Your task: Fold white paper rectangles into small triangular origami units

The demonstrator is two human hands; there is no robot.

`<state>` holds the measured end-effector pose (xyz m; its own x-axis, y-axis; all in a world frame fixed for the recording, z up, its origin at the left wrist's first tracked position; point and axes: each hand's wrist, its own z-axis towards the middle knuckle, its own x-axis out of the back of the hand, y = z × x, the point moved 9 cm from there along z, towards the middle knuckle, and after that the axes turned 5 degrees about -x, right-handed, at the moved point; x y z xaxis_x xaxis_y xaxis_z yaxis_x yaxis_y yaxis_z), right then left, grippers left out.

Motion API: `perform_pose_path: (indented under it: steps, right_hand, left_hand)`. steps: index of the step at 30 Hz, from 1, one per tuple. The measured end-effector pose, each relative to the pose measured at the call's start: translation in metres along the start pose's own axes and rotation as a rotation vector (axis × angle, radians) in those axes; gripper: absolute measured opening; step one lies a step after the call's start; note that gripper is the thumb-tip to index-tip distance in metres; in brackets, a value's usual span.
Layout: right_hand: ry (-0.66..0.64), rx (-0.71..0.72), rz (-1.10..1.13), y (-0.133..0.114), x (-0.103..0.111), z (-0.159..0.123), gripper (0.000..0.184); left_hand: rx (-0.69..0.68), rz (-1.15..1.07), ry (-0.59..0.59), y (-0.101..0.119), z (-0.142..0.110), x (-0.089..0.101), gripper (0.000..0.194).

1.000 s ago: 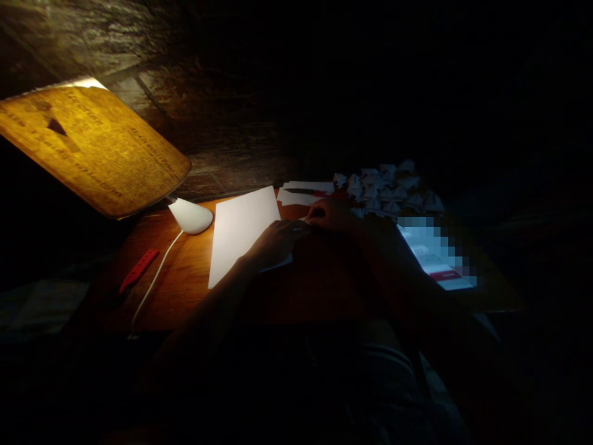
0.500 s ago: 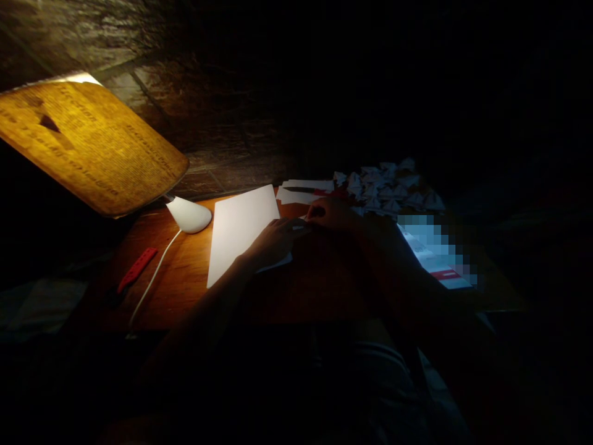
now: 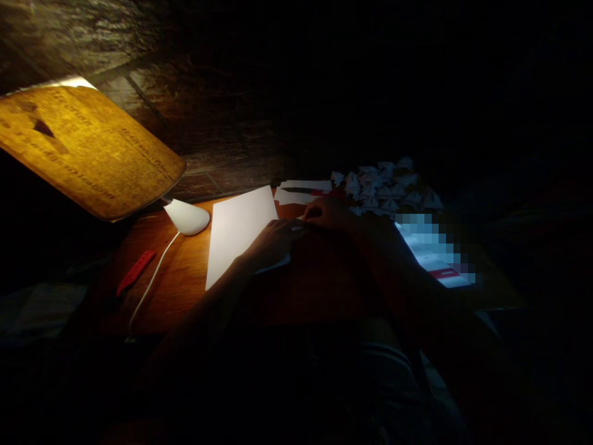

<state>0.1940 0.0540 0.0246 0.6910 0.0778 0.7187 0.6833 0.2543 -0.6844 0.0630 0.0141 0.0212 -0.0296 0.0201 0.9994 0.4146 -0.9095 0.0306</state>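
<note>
On the wooden table, my left hand (image 3: 274,238) rests over the lower right part of a large white sheet of paper (image 3: 241,225). Its fingers reach right and press on a small piece of white paper (image 3: 298,228), mostly covered by the fingers. My right hand (image 3: 327,213) is curled with thumb and forefinger pinched at the far end of that piece. Dim light hides the exact shape of the small paper. Behind my right hand lie white paper strips (image 3: 306,185) and a heap of small folded paper pieces (image 3: 380,185).
A lamp with a printed yellow shade (image 3: 88,148) and white base (image 3: 188,216) stands at the left, its white cable (image 3: 155,281) running forward. A red-handled tool (image 3: 135,272) lies nearby. At the right is a lit screen (image 3: 424,253). A stone-like wall (image 3: 199,123) rises behind.
The view has shifted very slightly. My right hand has turned a little at the small paper; my left hand keeps its place.
</note>
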Motion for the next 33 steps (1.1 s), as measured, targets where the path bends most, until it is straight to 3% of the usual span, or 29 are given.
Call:
perform_pose_path:
  steps: [21, 33]
  right_hand:
    - [0.086, -0.203, 0.033, 0.0036, -0.0022, -0.0001, 0.008]
    - [0.098, -0.238, 0.002, 0.0024, -0.0034, 0.0008, 0.007]
  left_hand:
    - [-0.005, 0.008, 0.013, -0.0003, 0.0003, -0.0029, 0.067]
    - [0.006, -0.033, 0.045, 0.0004, 0.0006, 0.0022, 0.061]
